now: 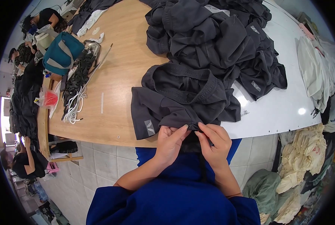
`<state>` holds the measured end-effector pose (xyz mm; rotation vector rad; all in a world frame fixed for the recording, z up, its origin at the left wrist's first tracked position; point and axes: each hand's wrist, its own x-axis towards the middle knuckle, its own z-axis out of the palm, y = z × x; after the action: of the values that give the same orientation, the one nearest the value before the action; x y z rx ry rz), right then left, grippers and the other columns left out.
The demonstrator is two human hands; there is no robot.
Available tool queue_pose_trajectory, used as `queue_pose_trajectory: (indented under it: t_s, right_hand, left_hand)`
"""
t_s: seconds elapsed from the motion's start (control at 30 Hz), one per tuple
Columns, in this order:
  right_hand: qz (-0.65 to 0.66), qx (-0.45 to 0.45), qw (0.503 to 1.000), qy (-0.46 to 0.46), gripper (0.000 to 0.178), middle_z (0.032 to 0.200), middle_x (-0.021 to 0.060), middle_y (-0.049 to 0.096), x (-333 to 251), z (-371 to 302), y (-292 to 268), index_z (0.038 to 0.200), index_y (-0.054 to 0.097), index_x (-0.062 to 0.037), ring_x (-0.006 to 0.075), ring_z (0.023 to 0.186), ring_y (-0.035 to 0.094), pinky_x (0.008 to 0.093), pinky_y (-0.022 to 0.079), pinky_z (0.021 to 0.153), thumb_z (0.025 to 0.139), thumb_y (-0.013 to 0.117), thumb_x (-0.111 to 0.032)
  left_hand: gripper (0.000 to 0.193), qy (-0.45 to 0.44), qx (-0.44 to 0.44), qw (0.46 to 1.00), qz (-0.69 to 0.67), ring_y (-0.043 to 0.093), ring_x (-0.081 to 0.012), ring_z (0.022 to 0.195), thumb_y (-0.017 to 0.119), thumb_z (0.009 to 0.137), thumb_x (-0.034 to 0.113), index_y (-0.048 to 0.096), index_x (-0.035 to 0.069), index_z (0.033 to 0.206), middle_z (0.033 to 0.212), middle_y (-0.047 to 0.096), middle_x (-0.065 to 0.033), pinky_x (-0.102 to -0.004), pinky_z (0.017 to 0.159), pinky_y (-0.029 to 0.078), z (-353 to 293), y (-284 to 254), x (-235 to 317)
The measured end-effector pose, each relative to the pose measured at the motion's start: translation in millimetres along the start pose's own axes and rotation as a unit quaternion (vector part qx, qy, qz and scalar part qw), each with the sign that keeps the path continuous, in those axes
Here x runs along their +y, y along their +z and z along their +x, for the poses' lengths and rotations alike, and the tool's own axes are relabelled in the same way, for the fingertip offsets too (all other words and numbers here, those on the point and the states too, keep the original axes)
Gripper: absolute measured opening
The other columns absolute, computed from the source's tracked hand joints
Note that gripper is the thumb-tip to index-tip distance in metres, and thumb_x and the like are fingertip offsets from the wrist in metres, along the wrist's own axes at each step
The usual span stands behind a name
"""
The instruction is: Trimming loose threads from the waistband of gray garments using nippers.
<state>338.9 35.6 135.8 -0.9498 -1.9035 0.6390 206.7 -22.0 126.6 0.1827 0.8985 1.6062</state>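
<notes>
Both hands work at the near edge of the wooden desk [118,75], at about 6 o'clock in the view. The left hand [170,141] pinches the lower hem of a pair of dark grey shorts [176,95] between thumb and fingertips, and the right hand [215,142] is closed on the same hem just beside it (a thin dark cord seems to hang below the fingers, though it is hard to make out). The shorts lie spread on the desk at the centre, waistband toward 12 o'clock, a small grey label [149,127] showing at their 7 o'clock corner. Beyond them, toward 1 o'clock, sits a heap of dark grey garments [220,33]. At 10 o'clock stand a teal bag [62,52] and a bundle of white cords [74,107]. Pale fabric pieces [306,150] pile up at 4 o'clock.
</notes>
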Motion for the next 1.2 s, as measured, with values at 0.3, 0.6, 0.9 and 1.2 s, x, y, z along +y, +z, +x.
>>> queue_pose_trajectory:
  t_s: [0.3,0.6,0.9,1.2]
  right_hand:
    - [0.007,-0.004,1.000,0.008,0.024,0.075,0.0073,0.064,-1.3,-0.1,-2.5,0.089,0.070,-0.0035,0.0200,0.061,0.058,0.0268,0.045,0.054,0.065,0.074,-0.003]
    - [0.017,-0.010,1.000,0.017,0.026,0.078,0.0078,0.064,-4.7,-0.6,-3.0,0.090,0.070,-0.0031,0.0201,0.064,0.059,0.0265,0.046,0.056,0.065,0.074,-0.003]
    - [-0.023,-0.007,1.000,-0.019,0.027,0.078,0.0043,0.063,-5.0,3.6,-1.4,0.091,0.070,-0.0061,0.0184,0.060,0.056,0.0272,0.043,0.053,0.064,0.075,-0.005]
    - [-0.048,-0.014,0.998,-0.041,0.026,0.078,0.0031,0.062,-3.2,4.9,-2.0,0.091,0.071,-0.0071,0.0184,0.060,0.055,0.0277,0.040,0.053,0.065,0.075,-0.008]
  left_hand:
    - [0.018,-0.009,-0.004,1.000,-0.009,0.060,-0.0135,0.099,0.053,0.091,0.008,0.055,0.005,0.108,0.104,0.063,-0.0061,-0.0288,0.089,0.046,-1.9,-0.5,2.3]
    - [0.018,-0.004,-0.015,1.000,0.013,0.060,-0.0134,0.099,0.053,0.091,0.010,0.056,0.003,0.108,0.107,0.063,-0.0072,-0.0289,0.088,0.046,0.0,-3.4,-1.0]
    - [0.019,0.005,-0.018,0.999,0.025,0.059,-0.0140,0.099,0.052,0.091,0.007,0.056,0.002,0.109,0.107,0.063,-0.0078,-0.0294,0.089,0.046,0.3,-2.8,0.7]
    - [0.018,0.009,-0.016,0.999,0.039,0.059,-0.0139,0.099,0.053,0.091,0.006,0.056,0.002,0.108,0.106,0.063,-0.0076,-0.0311,0.091,0.045,0.7,-5.3,-1.0]
